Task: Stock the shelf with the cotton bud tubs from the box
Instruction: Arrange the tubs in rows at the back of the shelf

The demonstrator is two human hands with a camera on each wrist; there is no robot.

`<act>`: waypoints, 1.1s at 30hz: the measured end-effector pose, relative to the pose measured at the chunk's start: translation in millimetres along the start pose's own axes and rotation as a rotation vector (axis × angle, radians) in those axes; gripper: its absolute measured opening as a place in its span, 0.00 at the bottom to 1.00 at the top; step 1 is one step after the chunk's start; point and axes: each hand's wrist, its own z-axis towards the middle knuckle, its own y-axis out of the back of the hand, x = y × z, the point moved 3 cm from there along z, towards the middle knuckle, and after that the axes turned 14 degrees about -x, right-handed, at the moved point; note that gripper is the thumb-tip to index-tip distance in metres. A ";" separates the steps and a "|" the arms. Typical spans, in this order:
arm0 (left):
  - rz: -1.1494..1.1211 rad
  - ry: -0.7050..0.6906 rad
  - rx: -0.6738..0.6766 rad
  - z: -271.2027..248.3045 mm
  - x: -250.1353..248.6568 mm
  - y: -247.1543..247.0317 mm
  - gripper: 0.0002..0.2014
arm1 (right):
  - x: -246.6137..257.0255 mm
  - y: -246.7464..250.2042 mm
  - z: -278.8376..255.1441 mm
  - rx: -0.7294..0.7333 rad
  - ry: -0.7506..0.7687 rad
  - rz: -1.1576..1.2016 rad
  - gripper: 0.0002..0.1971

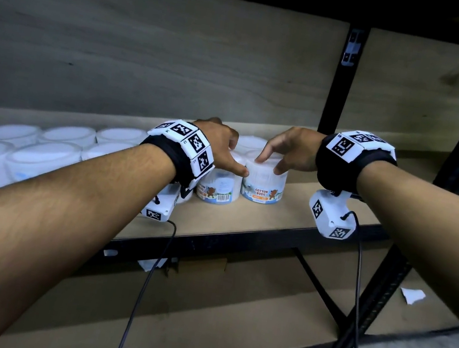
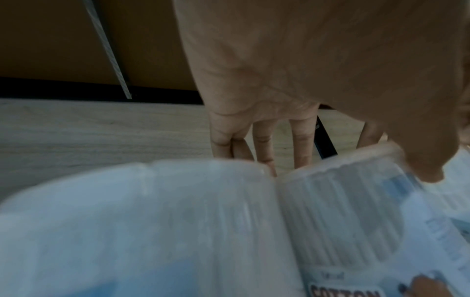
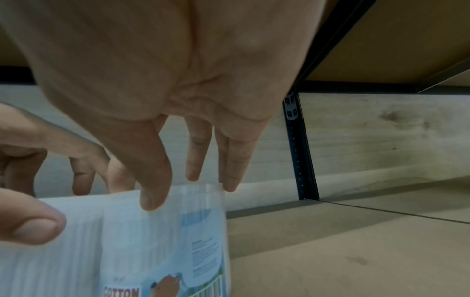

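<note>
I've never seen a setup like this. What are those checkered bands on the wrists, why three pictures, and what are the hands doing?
No machine here: a person wears a head camera and one camera per wrist. The patterned bands are printed markers on the wrist straps; what they are for, the pictures don't say. The big picture looks down from the head; the other two look along each hand. On the shelf stand white-lidded cotton bud tubs. The left hand rests fingertips on one tub. The right hand touches the rightmost tub with loosely spread fingers, no firm grip. The box is out of view.
</note>
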 end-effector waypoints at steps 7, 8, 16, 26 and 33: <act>0.009 0.009 0.005 -2.6 -1.4 -1.5 0.43 | 3.4 -2.3 -0.4 -0.004 -0.015 -0.032 0.16; -0.008 0.006 0.027 -3.7 -1.5 -2.1 0.43 | 6.0 -2.9 -1.5 -0.008 -0.016 -0.047 0.14; -0.089 -0.066 0.224 -9.7 2.2 15.8 0.36 | 20.7 -1.7 6.5 -0.033 -0.102 -0.225 0.24; -0.122 -0.114 0.200 -2.7 8.2 15.6 0.24 | 23.7 -3.0 8.8 -0.039 -0.139 -0.150 0.17; -0.054 -0.046 0.142 4.1 6.8 9.0 0.32 | 12.7 -6.7 11.6 -0.057 -0.139 -0.097 0.12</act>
